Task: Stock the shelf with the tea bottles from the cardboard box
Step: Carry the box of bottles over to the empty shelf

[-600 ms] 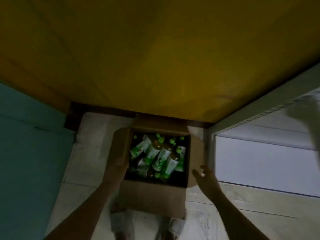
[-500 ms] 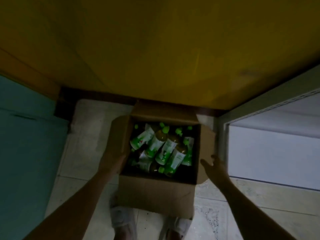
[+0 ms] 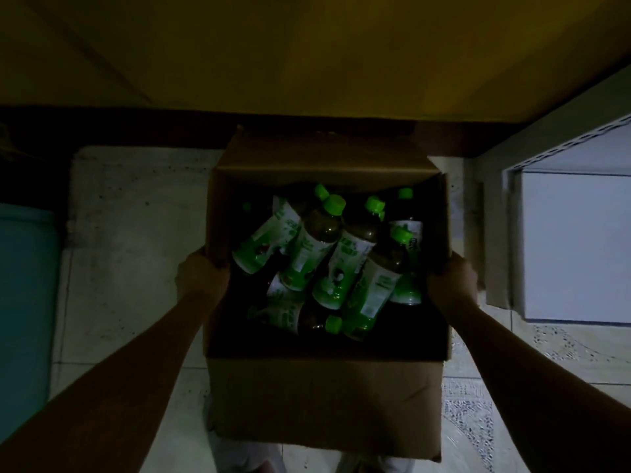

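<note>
The tea bottles lie loose in a heap inside the open cardboard box, which fills the centre of the frame. They have green caps, green-and-white labels and dark contents; most lie tilted with caps toward the top of the frame. The heap sits between the two hands, slightly above them in the frame.

The left hand is closed over the box's left wall, its fingers curled over the rim into the box. The right hand grips the right wall likewise. Neither hand touches a bottle.

Lighting is dim. Bottles low in the heap are partly hidden by those on top, so no count is possible. Label print is too dark and blurred to read; no brand can be made out. The fingertips inside the box are out of sight.

Pale tiled floor surrounds the box. A white shelf stands at the right edge, cut off by the frame. A yellow surface spans the top. A teal object occupies the left edge, unidentifiable.
</note>
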Action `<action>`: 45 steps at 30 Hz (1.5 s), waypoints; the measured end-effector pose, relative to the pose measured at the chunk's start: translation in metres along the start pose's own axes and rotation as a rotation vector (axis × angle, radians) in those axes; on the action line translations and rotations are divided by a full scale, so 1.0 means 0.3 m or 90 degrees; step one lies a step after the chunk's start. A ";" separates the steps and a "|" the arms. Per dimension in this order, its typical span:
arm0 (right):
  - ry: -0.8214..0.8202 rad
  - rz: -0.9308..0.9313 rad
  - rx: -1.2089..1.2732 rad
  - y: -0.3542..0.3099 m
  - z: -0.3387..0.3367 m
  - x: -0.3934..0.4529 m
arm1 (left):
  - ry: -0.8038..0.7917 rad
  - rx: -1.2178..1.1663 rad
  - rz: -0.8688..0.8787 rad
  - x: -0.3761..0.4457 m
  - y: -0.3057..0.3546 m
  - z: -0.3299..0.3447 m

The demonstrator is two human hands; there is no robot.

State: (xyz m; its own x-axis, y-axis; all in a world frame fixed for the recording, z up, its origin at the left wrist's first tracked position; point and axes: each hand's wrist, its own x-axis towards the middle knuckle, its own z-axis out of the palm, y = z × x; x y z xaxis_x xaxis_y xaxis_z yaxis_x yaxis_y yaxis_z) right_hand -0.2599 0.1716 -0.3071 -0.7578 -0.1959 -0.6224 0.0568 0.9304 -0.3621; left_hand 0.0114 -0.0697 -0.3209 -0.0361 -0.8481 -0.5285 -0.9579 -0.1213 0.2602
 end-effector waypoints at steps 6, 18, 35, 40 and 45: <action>-0.049 -0.015 0.017 -0.041 -0.106 -0.024 | -0.027 -0.018 0.037 -0.045 0.035 -0.080; -0.006 -0.029 -0.020 -0.184 -0.700 -0.710 | -0.085 0.008 0.110 -0.612 0.207 -0.825; 0.176 0.136 0.109 0.030 -1.409 -2.158 | -0.173 0.182 0.392 -1.643 0.444 -1.638; 0.250 0.210 0.183 0.242 -1.515 -2.364 | -0.230 0.214 0.526 -1.880 0.595 -1.579; 0.287 0.260 0.248 0.488 -1.702 -2.461 | -0.240 0.255 0.623 -2.167 0.786 -1.469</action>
State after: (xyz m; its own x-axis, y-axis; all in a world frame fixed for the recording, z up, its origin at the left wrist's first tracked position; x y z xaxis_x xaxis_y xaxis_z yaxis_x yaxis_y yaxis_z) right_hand -0.0240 0.6106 0.4536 -0.8158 0.3697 -0.4447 0.5575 0.7069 -0.4352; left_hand -0.0653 0.2257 0.4402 -0.8426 -0.2688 -0.4667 -0.4892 0.7444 0.4545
